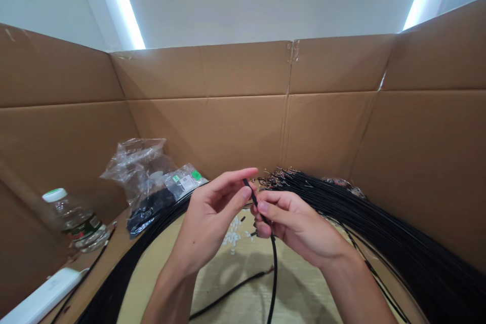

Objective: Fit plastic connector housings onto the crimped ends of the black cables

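My left hand [212, 212] and my right hand [294, 223] meet above the table's middle, both pinching the end of one thin black cable [274, 268]. The left thumb and forefinger grip its tip, and the right fingers hold it just below. From there the cable hangs down toward the front edge. A second loose black cable [231, 291] lies on the wood under my wrists. Small white bits [232, 237] are scattered on the table behind the hands.
A thick bundle of black cables [379, 233] with bare ends curves along the right and left sides. Clear plastic bags [152, 182] and a water bottle [74, 220] stand at the left. A white device [45, 296] lies at the front left. Cardboard walls [243, 111] enclose the table.
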A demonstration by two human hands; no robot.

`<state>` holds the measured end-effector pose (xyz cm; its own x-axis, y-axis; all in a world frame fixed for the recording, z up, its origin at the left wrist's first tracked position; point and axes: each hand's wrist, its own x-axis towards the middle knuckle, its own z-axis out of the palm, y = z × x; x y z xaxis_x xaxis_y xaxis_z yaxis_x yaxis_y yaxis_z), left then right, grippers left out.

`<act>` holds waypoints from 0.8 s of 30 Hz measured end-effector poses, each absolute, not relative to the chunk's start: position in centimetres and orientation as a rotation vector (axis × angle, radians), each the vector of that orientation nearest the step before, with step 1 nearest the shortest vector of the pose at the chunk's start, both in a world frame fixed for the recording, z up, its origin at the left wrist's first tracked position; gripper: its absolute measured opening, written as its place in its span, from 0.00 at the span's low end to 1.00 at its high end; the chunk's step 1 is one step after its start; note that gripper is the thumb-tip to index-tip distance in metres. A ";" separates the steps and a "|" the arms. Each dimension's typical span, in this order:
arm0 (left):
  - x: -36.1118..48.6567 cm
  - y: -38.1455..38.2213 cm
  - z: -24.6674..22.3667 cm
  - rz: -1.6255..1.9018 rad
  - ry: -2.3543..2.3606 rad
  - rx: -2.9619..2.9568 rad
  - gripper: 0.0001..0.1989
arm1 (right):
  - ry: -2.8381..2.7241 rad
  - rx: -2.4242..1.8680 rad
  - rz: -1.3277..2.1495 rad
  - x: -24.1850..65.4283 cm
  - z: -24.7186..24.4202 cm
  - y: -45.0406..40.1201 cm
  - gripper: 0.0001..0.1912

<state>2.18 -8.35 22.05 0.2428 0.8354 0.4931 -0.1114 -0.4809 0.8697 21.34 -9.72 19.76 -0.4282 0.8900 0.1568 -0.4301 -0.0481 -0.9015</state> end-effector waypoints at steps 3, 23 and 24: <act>2.0 -8.2 22.1 1.386 0.679 1.659 0.10 | -1.189 -0.532 1.693 21.2 19.7 -9.7 0.19; 2.3 -8.6 22.1 1.452 0.630 1.631 0.12 | -1.101 -0.423 1.725 20.7 19.5 -9.9 0.16; 2.3 -8.6 22.1 1.467 0.642 1.648 0.12 | -1.099 -0.431 1.708 20.7 19.5 -10.0 0.15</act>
<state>2.30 -8.59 22.14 0.1915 0.8106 0.5533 -0.1437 -0.5345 0.8328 20.71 -9.96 19.53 -0.4201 0.8828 0.2100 -0.5566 -0.0679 -0.8280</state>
